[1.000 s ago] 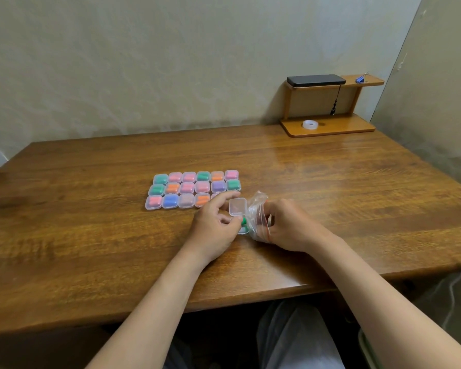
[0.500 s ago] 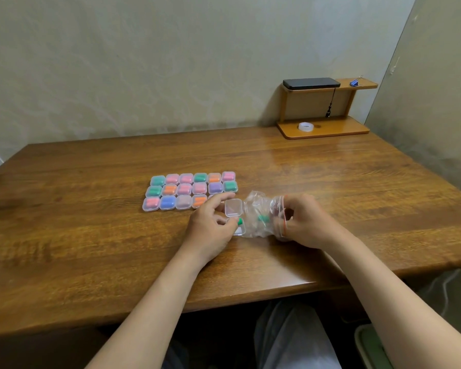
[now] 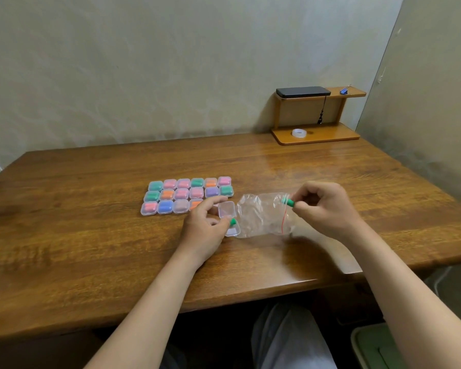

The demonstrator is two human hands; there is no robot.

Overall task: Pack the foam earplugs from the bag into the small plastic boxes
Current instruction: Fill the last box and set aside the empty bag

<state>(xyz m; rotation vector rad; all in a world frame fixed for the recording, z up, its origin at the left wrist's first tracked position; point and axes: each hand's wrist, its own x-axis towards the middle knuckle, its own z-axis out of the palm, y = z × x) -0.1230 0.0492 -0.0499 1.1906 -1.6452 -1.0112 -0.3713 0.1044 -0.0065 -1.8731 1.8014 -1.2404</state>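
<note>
Green earplug [image 3: 288, 202] at the zip bag's [image 3: 261, 217] mouth, bound for the open plastic box [image 3: 228, 210].
The right hand [image 3: 328, 209] pinched it between thumb and forefinger. The left hand [image 3: 205, 227] curled round the box, a second earplug [image 3: 233, 222] at its fingertips. The next move likely called for carrying it across, seating it and snapping the lid.

Left hand [image 3: 205, 230] covers most of small clear plastic box [image 3: 234, 231] base; I see only tip of green foam earplug [image 3: 233, 222] at hand's 3 o'clock. Pale green bin [image 3: 370, 347], frame 5 o'clock, cut off.
</note>
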